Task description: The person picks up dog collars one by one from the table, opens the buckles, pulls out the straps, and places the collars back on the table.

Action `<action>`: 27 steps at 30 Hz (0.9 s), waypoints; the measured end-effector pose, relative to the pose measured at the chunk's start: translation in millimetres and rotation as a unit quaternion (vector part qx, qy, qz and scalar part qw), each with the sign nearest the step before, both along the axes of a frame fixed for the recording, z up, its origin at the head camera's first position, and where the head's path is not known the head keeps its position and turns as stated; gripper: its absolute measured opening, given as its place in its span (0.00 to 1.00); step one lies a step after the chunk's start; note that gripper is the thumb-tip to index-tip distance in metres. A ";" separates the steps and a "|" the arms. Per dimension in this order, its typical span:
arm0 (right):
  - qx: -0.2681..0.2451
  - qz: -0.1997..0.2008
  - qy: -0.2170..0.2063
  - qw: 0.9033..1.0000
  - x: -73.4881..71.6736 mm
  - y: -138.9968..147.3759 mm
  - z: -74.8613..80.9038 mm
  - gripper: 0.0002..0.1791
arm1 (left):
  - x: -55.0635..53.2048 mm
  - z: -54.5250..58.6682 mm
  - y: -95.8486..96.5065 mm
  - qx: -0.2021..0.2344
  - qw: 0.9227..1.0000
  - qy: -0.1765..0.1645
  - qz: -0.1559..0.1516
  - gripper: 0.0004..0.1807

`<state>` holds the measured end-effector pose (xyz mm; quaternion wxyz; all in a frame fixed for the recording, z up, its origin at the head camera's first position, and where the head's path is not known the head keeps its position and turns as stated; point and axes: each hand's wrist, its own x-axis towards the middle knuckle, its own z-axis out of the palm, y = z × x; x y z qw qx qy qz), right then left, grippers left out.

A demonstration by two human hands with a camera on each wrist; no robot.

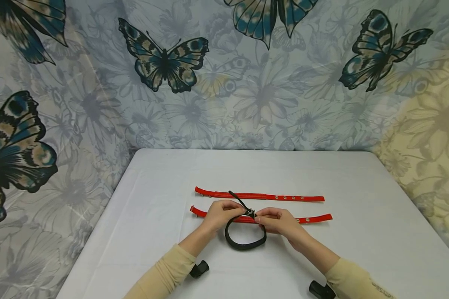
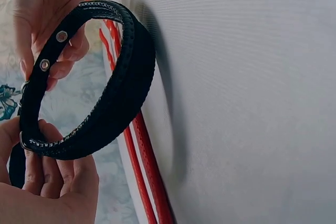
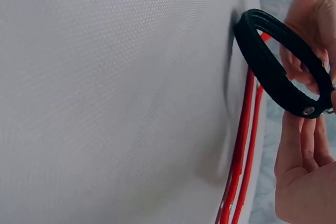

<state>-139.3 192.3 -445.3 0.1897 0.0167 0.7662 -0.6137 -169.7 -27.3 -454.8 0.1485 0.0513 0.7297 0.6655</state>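
A black collar with metal eyelets is bent into a loop, its buckle at the top between both hands. My left hand pinches it on the left of the buckle, where the strap's free end sticks up and to the left. On the other side, my right hand pinches the strap just right of the buckle. In the left wrist view the loop faces the camera, with two eyelets showing near the right hand's fingers. Behind the hands lies a red collar, partly covered by them.
Another red collar lies stretched out farther back, roughly parallel to the first. Both rest on a white table. Black cylindrical pieces, one by the left forearm and one by the right, show at the sleeves. A butterfly-patterned cloth hangs behind.
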 end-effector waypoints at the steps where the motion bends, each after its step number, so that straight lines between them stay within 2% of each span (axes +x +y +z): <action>1: -0.002 0.002 0.001 1.000 -0.2 0.1 0.4 0.21 | 0.5 0.1 -0.3 0.002 1.000 -0.003 0.002 0.11; 11: -0.003 0.008 -0.001 1.000 0.7 5.4 -1.5 0.22 | 1.5 -0.7 -7.7 -0.015 0.999 -0.018 0.043 0.12; 16: 0.008 0.008 -0.006 1.000 0.2 8.2 -1.0 0.22 | 1.1 -3.3 -12.0 -0.018 0.999 -0.026 0.044 0.12; 22: 0.020 0.022 -0.005 1.000 -2.0 9.8 0.9 0.22 | 2.6 -4.7 -16.6 0.001 0.998 -0.039 0.053 0.11; 27: 0.014 0.027 -0.002 1.000 -5.7 3.1 1.8 0.22 | 3.8 -3.3 -15.4 0.006 0.999 -0.030 0.038 0.11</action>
